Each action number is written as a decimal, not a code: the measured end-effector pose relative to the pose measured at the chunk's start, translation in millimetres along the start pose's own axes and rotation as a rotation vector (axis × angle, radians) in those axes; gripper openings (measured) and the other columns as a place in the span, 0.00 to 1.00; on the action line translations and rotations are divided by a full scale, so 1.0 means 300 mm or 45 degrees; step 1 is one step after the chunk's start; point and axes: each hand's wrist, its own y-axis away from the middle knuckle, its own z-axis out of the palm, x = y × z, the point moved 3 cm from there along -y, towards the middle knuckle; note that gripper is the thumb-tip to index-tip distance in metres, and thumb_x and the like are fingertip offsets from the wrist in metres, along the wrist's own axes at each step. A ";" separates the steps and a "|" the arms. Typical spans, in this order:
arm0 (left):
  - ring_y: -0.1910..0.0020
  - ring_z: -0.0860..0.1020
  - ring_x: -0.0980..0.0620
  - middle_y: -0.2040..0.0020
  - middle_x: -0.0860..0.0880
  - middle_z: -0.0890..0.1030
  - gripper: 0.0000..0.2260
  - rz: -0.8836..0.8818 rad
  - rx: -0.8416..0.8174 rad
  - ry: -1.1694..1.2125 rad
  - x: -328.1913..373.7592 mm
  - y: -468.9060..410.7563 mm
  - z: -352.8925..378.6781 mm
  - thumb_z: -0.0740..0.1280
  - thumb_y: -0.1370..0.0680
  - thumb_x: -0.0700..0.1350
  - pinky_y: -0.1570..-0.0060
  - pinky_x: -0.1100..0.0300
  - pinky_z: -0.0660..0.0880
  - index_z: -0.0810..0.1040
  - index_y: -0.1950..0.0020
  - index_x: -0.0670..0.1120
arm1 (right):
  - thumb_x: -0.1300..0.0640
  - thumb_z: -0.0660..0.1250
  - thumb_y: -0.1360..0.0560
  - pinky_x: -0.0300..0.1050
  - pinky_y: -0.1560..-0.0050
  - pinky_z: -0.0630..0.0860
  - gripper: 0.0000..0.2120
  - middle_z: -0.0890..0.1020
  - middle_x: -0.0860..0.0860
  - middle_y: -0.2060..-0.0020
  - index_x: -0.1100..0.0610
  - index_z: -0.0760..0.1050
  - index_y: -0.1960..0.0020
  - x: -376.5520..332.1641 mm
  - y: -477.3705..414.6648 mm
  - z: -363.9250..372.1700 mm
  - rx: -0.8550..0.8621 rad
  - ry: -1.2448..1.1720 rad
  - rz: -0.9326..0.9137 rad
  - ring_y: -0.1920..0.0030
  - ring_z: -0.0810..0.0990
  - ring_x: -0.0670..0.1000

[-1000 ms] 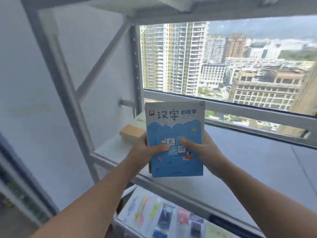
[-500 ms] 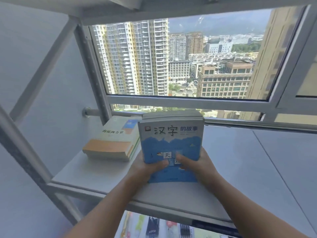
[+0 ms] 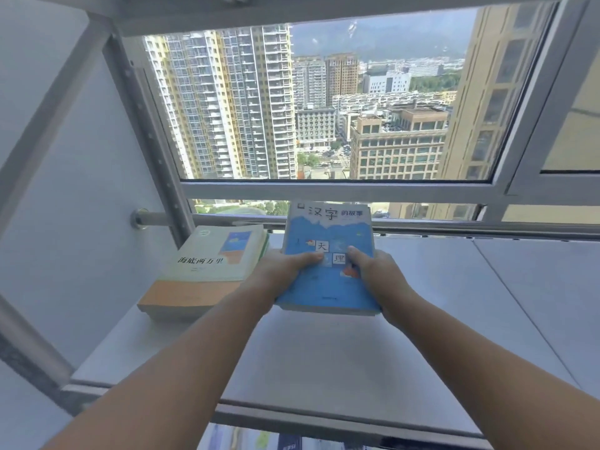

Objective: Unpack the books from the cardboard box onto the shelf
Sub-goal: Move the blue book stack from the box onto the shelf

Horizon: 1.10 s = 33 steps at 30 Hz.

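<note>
Both hands are on the blue book (image 3: 328,254) right now: left hand (image 3: 285,267) clasping its left edge with the thumb laid across the cover, right hand (image 3: 373,271) gripping the right edge the same way, thumb on top. That book is tilted, cover facing up, near edge lifted clear of the shelf (image 3: 324,358), which is a pale grey board running wide to the right and bare there. Whether the book's far edge touches the board, I can't tell. Just to its left lies a stack of books (image 3: 211,271), flat, green-and-orange cover on top, tucked toward the back left corner. A grey metal frame (image 3: 152,138) carries the board, with a slanted brace on the left against a plain pale wall (image 3: 65,157). Straight behind is a big window (image 3: 324,108), tower blocks and lower buildings outside in sunlight. Below the front lip, a sliver of a lower level shows coloured covers, too blurred to read.
</note>
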 end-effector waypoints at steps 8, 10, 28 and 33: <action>0.48 0.87 0.42 0.45 0.43 0.87 0.27 -0.102 0.090 -0.271 -0.064 -0.095 0.043 0.80 0.31 0.56 0.42 0.46 0.83 0.83 0.38 0.43 | 0.54 0.67 0.23 0.62 0.35 0.81 0.21 0.83 0.64 0.39 0.63 0.78 0.34 0.039 -0.074 0.002 0.095 0.382 0.235 0.40 0.84 0.64; 0.43 0.84 0.40 0.41 0.42 0.85 0.36 -0.122 0.101 -0.317 -0.077 -0.089 0.041 0.78 0.37 0.63 0.38 0.45 0.81 0.82 0.36 0.42 | 0.52 0.66 0.23 0.62 0.33 0.79 0.22 0.81 0.64 0.35 0.62 0.77 0.32 0.031 -0.067 0.005 0.081 0.494 0.238 0.36 0.81 0.66; 0.48 0.82 0.59 0.45 0.54 0.84 0.14 0.370 0.510 -0.524 -0.017 0.331 -0.243 0.74 0.23 0.53 0.53 0.63 0.77 0.82 0.40 0.50 | 0.41 0.67 0.22 0.56 0.29 0.70 0.32 0.76 0.58 0.27 0.60 0.72 0.25 -0.180 0.176 0.320 -0.253 1.163 -0.647 0.24 0.69 0.59; 0.53 0.77 0.67 0.52 0.61 0.80 0.17 0.266 0.773 -0.611 -0.128 0.659 -0.443 0.72 0.26 0.54 0.55 0.70 0.70 0.83 0.38 0.51 | 0.43 0.68 0.22 0.54 0.30 0.70 0.27 0.78 0.57 0.30 0.58 0.76 0.28 -0.175 0.397 0.575 -0.496 1.048 -0.927 0.27 0.73 0.59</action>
